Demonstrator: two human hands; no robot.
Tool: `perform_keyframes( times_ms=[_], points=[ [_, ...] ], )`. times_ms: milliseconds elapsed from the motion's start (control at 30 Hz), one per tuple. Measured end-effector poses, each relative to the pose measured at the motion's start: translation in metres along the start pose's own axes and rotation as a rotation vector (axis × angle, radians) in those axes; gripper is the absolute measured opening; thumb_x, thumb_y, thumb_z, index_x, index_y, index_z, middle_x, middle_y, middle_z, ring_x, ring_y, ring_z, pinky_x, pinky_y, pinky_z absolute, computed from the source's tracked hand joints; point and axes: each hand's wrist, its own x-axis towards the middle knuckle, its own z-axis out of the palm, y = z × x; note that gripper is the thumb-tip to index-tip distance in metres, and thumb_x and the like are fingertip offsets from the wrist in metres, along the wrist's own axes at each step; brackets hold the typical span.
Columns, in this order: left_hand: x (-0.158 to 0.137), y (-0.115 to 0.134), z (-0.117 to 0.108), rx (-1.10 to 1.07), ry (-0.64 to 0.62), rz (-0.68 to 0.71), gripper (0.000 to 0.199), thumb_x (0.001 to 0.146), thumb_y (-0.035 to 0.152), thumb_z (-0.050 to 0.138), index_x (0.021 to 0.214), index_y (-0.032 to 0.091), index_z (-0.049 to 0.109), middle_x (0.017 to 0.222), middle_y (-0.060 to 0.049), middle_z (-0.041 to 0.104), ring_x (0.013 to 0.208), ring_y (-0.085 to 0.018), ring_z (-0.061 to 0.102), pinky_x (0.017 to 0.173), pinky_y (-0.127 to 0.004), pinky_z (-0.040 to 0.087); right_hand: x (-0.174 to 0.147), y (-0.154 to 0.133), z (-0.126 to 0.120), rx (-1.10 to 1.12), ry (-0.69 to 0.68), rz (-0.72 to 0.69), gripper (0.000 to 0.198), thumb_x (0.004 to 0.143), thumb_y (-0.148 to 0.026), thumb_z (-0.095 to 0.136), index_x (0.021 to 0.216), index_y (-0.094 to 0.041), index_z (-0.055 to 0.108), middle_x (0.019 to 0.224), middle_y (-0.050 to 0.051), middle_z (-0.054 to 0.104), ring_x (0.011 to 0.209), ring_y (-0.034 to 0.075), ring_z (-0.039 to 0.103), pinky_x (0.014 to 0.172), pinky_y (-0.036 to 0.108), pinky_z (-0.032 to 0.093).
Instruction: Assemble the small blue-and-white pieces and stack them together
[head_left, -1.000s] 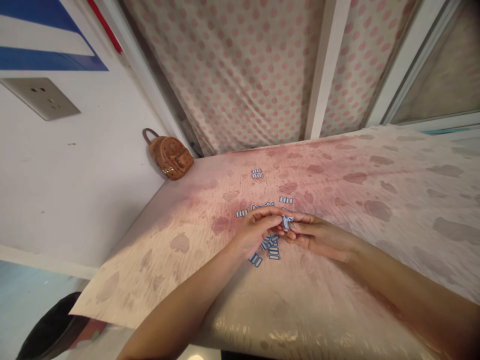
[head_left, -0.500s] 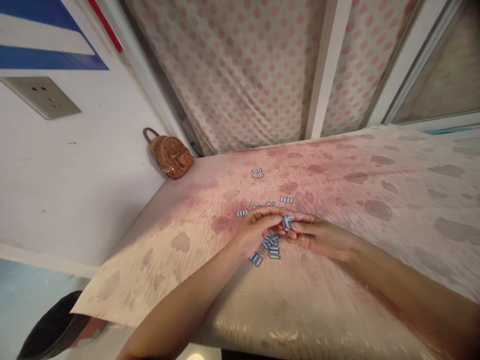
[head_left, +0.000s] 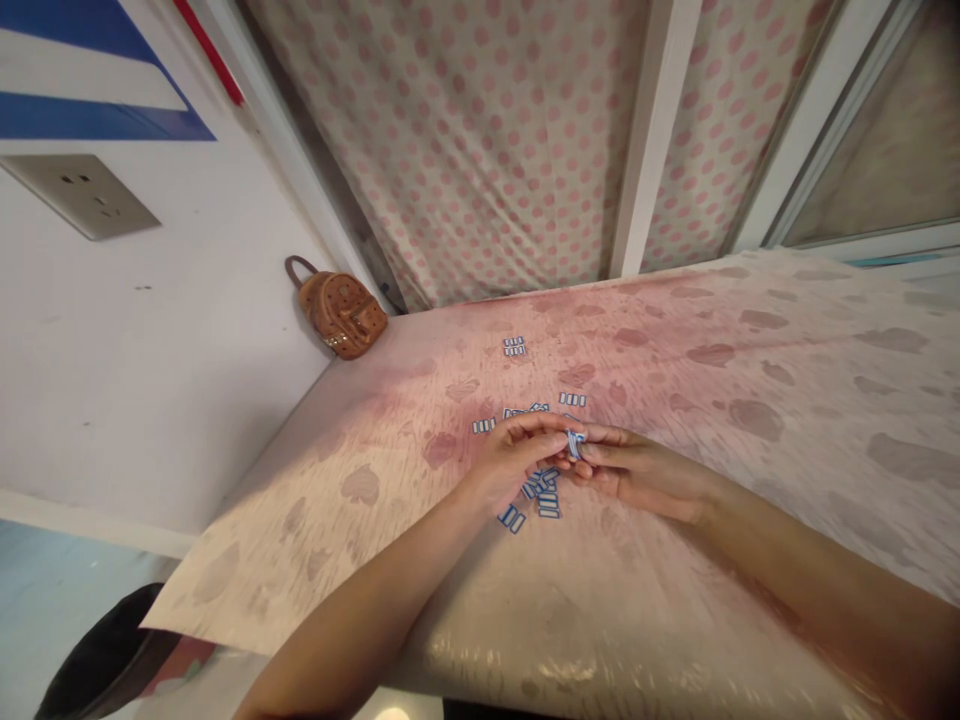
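Note:
Between my two hands is a small blue-and-white striped piece (head_left: 574, 444), too small to name more exactly. The thumb and fingers of my left hand (head_left: 525, 446) pinch its left side. From the right, my right hand (head_left: 630, 466) grips the same piece with thumb and fingertips. Below my left hand lies a loose pile of similar blue-edged white pieces (head_left: 548, 498), partly covered by the fingers. More of them (head_left: 525, 411) show just beyond that hand. Short rows of these pieces lie to the left (head_left: 484, 426) and beyond my fingers (head_left: 572, 399).
A small block of the same pieces (head_left: 514, 346) lies farther back on the patterned tablecloth (head_left: 675, 380). A brown mini backpack (head_left: 343, 312) leans at the wall corner. A dotted curtain (head_left: 487, 150) hangs behind the table. At lower left is a dark rounded object (head_left: 105, 650).
The striped piece has tilted slightly between my fingertips. Both hands stay in nearly the same place, and the pieces on the table have not moved.

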Motion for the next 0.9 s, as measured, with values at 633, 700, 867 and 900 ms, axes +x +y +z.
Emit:
perform_keyframes(
  times_ms=[633, 700, 867, 900],
  points=[
    [0.0007, -0.0009, -0.0017, -0.034, -0.013, -0.009, 0.022, 0.075, 0.029, 0.080, 0.092, 0.015, 0.078, 0.079, -0.004, 0.071, 0.067, -0.010, 0.063, 0.072, -0.024, 0.051, 0.0003, 0.0007, -0.0012, -0.007, -0.013, -0.014, 0.017, 0.084, -0.032, 0.079, 0.094, -0.021, 0.071, 0.083, 0.002, 0.061, 0.078, 0.014, 0.056, 0.074, 0.027, 0.048],
    [0.0009, -0.0012, -0.0019, -0.033, -0.007, -0.006, 0.021, 0.075, 0.029, 0.080, 0.091, 0.015, 0.078, 0.079, -0.004, 0.070, 0.067, -0.010, 0.063, 0.071, -0.024, 0.051, 0.0002, 0.0004, -0.0008, -0.003, -0.012, -0.011, 0.017, 0.084, -0.032, 0.079, 0.094, -0.020, 0.071, 0.083, 0.001, 0.062, 0.077, 0.014, 0.056, 0.074, 0.028, 0.047],
    [0.0017, -0.0023, -0.0026, -0.031, -0.009, 0.007, 0.021, 0.076, 0.030, 0.079, 0.091, 0.015, 0.078, 0.078, -0.004, 0.070, 0.067, -0.011, 0.063, 0.071, -0.026, 0.052, 0.0000, -0.0002, 0.0007, 0.022, -0.012, 0.003, 0.018, 0.082, -0.031, 0.081, 0.094, -0.021, 0.072, 0.081, 0.000, 0.061, 0.075, 0.012, 0.055, 0.075, 0.027, 0.045],
    [0.0019, -0.0026, -0.0027, -0.032, -0.010, 0.009, 0.022, 0.076, 0.030, 0.079, 0.091, 0.015, 0.078, 0.078, -0.004, 0.070, 0.067, -0.011, 0.063, 0.071, -0.026, 0.052, -0.0001, -0.0003, 0.0008, 0.027, -0.012, 0.006, 0.018, 0.082, -0.031, 0.082, 0.093, -0.021, 0.072, 0.081, 0.000, 0.061, 0.075, 0.012, 0.054, 0.075, 0.027, 0.045]
  ],
)
